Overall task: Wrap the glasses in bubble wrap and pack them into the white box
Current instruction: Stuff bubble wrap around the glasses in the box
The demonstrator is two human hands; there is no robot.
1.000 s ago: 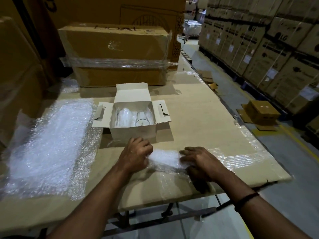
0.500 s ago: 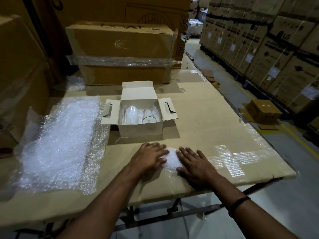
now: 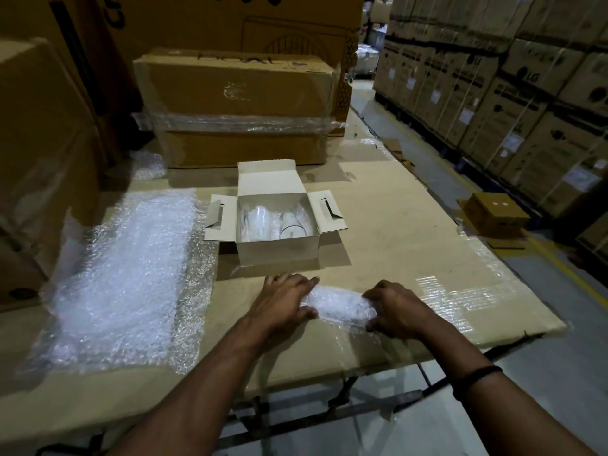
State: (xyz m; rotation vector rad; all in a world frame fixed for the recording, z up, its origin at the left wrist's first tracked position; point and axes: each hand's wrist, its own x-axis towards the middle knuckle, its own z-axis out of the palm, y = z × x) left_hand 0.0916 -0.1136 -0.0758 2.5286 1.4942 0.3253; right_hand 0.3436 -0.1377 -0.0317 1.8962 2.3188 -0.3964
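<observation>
1. My left hand (image 3: 286, 302) and right hand (image 3: 399, 309) grip opposite ends of a bubble-wrapped roll (image 3: 342, 304) on the cardboard surface (image 3: 394, 232).
2. The open white box (image 3: 278, 253), glasses (image 3: 289, 222) inside, sits just beyond.

The box (image 3: 278, 255) sat on the surface (image 3: 411, 232) with glasses (image 3: 260, 222) in it. Left of it lay a bubble wrap sheet (image 3: 131, 274); behind it, a large carton (image 3: 237, 83). Before it lay the wrapped bundle (image 3: 342, 306) — left hand (image 3: 286, 301) gripping its left end, right hand (image 3: 399, 311) its right.
</observation>
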